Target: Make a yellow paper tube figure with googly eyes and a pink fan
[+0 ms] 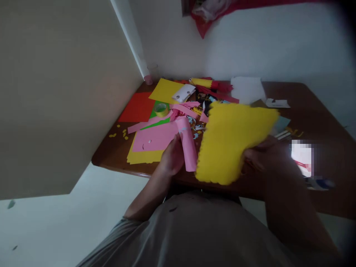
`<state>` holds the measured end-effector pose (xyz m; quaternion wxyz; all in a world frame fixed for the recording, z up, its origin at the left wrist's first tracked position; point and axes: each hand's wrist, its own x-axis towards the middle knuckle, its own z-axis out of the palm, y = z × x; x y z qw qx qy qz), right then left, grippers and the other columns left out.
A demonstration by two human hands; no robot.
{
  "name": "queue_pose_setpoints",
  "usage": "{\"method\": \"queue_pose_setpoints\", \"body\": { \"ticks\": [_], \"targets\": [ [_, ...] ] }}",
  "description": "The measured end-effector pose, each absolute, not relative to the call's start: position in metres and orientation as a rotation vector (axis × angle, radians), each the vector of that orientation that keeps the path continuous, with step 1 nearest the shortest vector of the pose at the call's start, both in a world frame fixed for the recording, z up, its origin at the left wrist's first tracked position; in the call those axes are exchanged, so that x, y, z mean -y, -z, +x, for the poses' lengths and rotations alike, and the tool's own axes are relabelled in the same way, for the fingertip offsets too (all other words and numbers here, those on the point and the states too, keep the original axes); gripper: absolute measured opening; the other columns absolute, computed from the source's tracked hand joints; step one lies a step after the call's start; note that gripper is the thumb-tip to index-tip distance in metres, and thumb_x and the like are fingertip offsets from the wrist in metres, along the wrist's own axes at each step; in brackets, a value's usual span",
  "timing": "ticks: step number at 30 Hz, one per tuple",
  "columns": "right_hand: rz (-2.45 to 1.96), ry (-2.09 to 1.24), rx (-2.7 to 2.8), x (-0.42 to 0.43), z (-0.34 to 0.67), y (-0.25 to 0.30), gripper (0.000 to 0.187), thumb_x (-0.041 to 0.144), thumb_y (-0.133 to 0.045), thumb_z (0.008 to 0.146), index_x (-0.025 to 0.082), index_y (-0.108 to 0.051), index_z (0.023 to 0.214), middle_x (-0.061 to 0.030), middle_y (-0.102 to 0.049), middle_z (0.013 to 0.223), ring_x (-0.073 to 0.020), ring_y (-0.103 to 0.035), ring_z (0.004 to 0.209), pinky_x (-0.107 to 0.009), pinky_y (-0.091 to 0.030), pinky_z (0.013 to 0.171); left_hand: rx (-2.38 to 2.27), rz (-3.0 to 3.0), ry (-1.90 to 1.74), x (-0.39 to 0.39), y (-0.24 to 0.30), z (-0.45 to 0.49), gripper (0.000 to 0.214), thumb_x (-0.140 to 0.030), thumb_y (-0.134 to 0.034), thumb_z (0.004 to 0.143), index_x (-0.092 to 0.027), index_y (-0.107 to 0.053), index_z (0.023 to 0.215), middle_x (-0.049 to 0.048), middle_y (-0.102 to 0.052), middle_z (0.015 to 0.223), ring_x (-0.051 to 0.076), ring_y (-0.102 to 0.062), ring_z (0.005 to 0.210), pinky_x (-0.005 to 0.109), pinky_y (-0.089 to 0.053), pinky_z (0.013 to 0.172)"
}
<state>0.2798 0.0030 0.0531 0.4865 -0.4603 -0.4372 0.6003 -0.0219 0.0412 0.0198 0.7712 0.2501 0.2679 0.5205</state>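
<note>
Obstacle beyond pink tube [188,150]: paper scraps [199,127]

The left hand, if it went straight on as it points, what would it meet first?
The left hand holds the pink roll; past that, the heaped paper scraps probably come first, though depth is unclear.

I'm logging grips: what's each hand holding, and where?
The left hand holds the pink paper roll by its left side; the right hand holds the yellow scalloped sheet by its lower right edge.
</note>
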Motion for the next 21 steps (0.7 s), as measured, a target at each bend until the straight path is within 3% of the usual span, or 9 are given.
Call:
{"method": "queue_pose_setpoints", "body": {
  "ticks": [2,4,8,11,14,21],
  "targets": [
    [-1.17,-1.672,1.465,-0.016,0.3,-0.073,0.034,0.041,-0.101,0.086,0.028,-0.091,0.116,-0.0109,-0.089,0.112,-0.0342,-0.085,0.103,-0.044,-0.067,0.085,-0.569,0.549,-1.087,-0.044,-0.019,-0.025,0.044,-0.058,-0.078,0.106,-0.02,-0.08,0.128,0.012,-0.085,0.133,0.043,-0.07,0.148,0.056,-0.056,0.128],
    [-1.209,-1.799,1.716,-0.034,0.302,-0.086,0.028,0.048,-0.096,0.09,0.026,-0.091,0.107,-0.0096,-0.089,0.106,-0.0296,-0.083,0.093,-0.038,-0.064,0.078,-0.55,0.578,-1.067,-0.045,-0.019,-0.026,0.054,-0.066,-0.08,0.103,-0.02,-0.079,0.131,0.0135,-0.083,0.137,0.045,-0.07,0.149,0.058,-0.055,0.128],
    [-1.25,-1.566,1.839,-0.068,0.276,-0.091,0.033,0.056,-0.098,0.082,0.025,-0.091,0.094,-0.0036,-0.084,0.09,-0.0206,-0.072,0.076,-0.03,-0.055,0.066,-0.524,0.668,-1.026,-0.044,-0.019,-0.025,0.077,-0.079,-0.088,0.089,-0.019,-0.08,0.136,0.0185,-0.08,0.147,0.049,-0.061,0.158,0.06,-0.052,0.131],
    [-1.216,-1.568,1.919,-0.084,0.265,-0.086,0.035,0.058,-0.097,0.082,0.024,-0.09,0.091,-0.0035,-0.083,0.089,-0.02,-0.071,0.077,-0.03,-0.054,0.069,-0.562,0.725,-1.013,-0.04,-0.018,-0.024,0.068,-0.063,-0.101,0.083,-0.021,-0.083,0.135,0.0173,-0.08,0.15,0.048,-0.06,0.16,0.056,-0.052,0.131],
    [-1.235,-1.576,1.927,-0.09,0.264,-0.082,0.038,0.058,-0.096,0.084,0.023,-0.09,0.098,-0.004,-0.084,0.093,-0.0202,-0.072,0.079,-0.03,-0.054,0.071,-0.646,0.753,-0.982,-0.034,-0.019,-0.026,0.056,-0.047,-0.102,0.085,-0.025,-0.084,0.134,0.0142,-0.082,0.145,0.047,-0.066,0.154,0.054,-0.057,0.125],
    [-1.243,-1.625,1.865,-0.091,0.263,-0.073,0.038,0.056,-0.095,0.084,0.022,-0.088,0.1,-0.0042,-0.084,0.096,-0.0201,-0.072,0.08,-0.031,-0.052,0.073,-0.706,0.684,-0.963,-0.03,-0.011,-0.029,0.062,-0.044,-0.099,0.089,-0.024,-0.08,0.145,0.0135,-0.085,0.141,0.046,-0.073,0.145,0.056,-0.058,0.124]
  ]
}}
